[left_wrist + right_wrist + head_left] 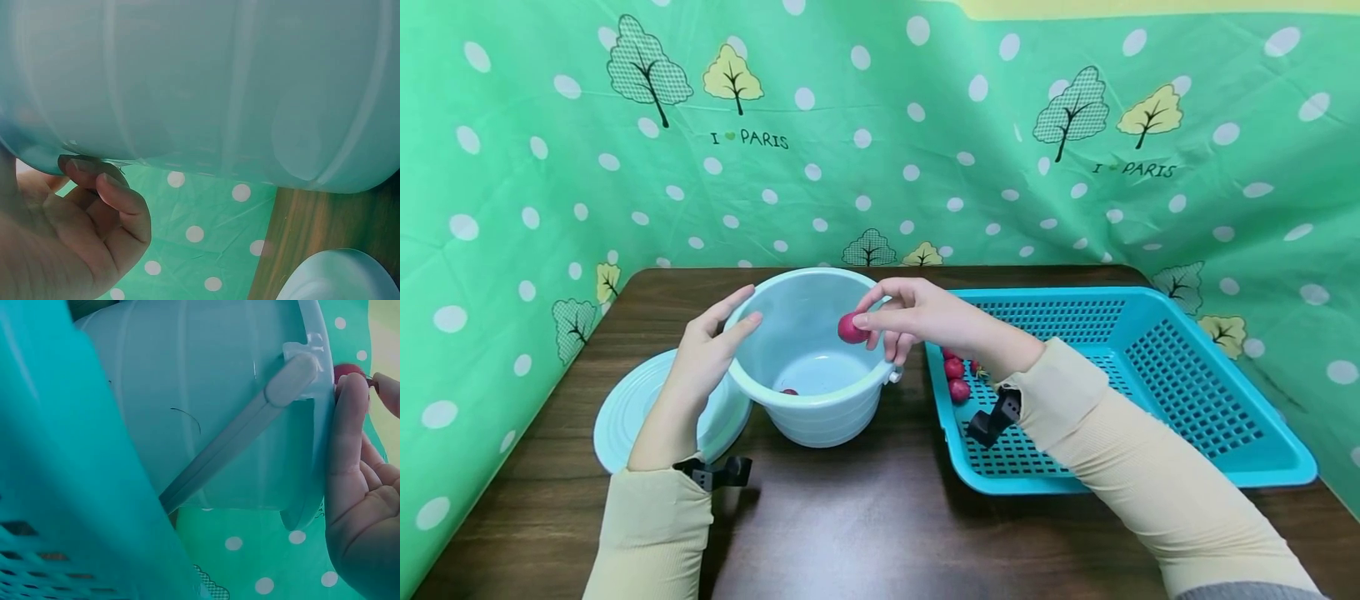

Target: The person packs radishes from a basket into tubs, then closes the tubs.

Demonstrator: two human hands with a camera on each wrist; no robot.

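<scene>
"What lettering is showing behind the worktop (pixel 850 542)?"

"A slogan (pixel 749 139) in dark capitals is reading 'I', a small heart, then 'PARIS' on the green dotted cloth (pixel 880 108). It is standing above the worktop's far edge, towards the far left corner."

"Is anything else carrying words?"

"The same cloth is repeating 'I … PARIS' in a second slogan (pixel 1133 169), sitting above the far right corner. Between those words, a faint greenish mark is showing, its shape too blurred to tell."

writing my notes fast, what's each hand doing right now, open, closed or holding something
Left hand: closed on the rim of the bucket.
Right hand: closed, pinching a small round red thing over the bucket.
</scene>
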